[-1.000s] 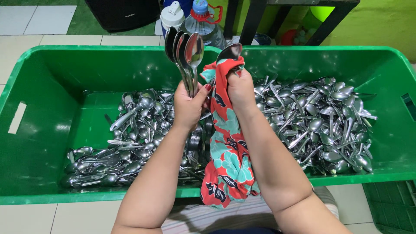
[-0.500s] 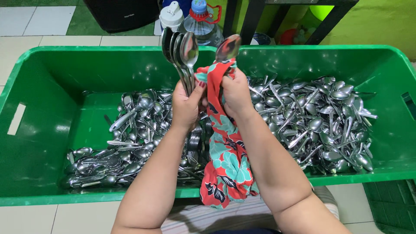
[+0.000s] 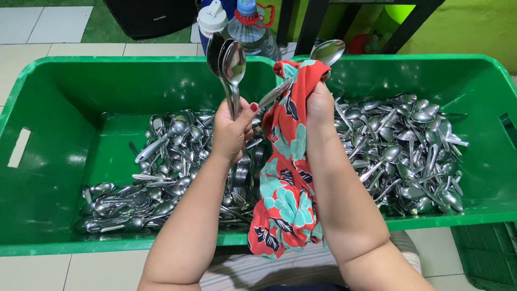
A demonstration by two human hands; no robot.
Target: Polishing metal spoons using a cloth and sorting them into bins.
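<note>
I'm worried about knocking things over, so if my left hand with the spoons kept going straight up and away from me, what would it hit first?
Probably the water bottle just beyond the bin's far wall; the spoons in the left hand already overlap it, though depth is unclear.

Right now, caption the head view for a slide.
Left hand grips spoons; right hand wipes one with cloth.

The cloth (image 3: 285, 178) wraps the middle of one spoon (image 3: 327, 52), and the left hand (image 3: 232, 132) covers the bunched spoons' (image 3: 229, 59) handles. The bottle (image 3: 250, 24) is cut off at the top edge.
</note>
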